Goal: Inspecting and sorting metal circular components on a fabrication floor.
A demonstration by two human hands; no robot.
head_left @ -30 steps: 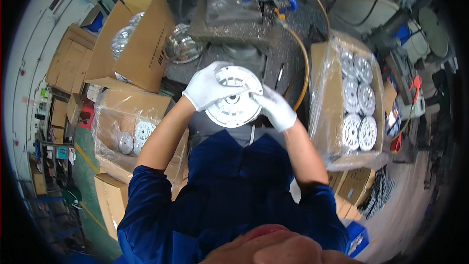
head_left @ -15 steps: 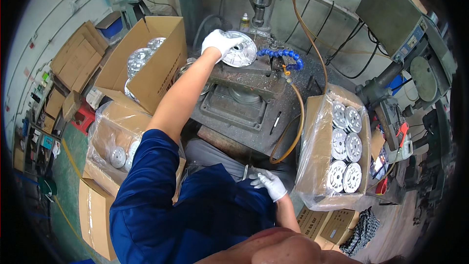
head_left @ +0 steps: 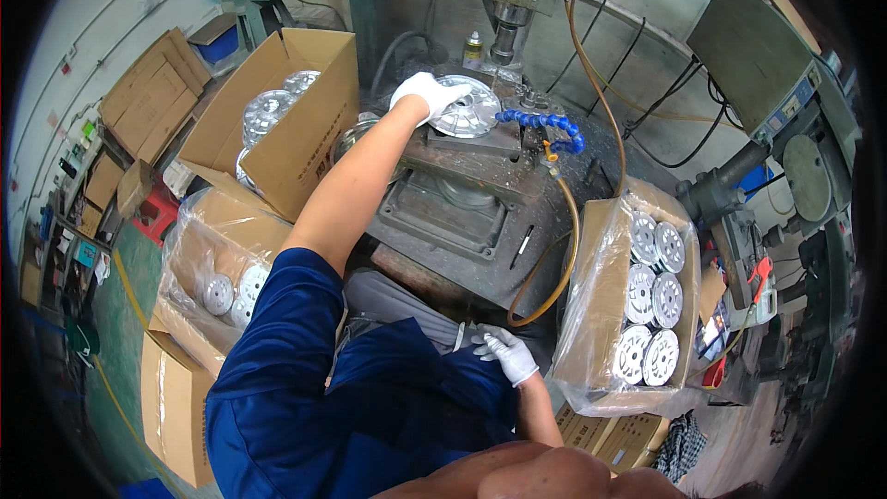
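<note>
My left hand [head_left: 427,96], in a white glove, is closed on the left rim of a round silver metal disc [head_left: 474,115] with cutouts. The disc lies on the fixture block [head_left: 490,166] of a drill press, below and in front of its spindle [head_left: 506,32]. A blue segmented coolant hose [head_left: 545,120] bends close to the disc's right side. Down at my lap, my right hand [head_left: 507,352], also gloved, rests with its fingers stretched out and apart, and I see nothing held in it.
On the left stand a tall carton [head_left: 309,143] of metal discs and a plastic-lined carton [head_left: 240,222] with more. A lined carton [head_left: 591,277] on the right holds stacked discs. A pen [head_left: 522,246] lies on the table; a brown hose [head_left: 568,249] loops past its edge.
The disc has gone from tilted to flatter on the fixture, with my left hand still on its rim. My right hand stays at my lap. The whole view has shifted slightly.
</note>
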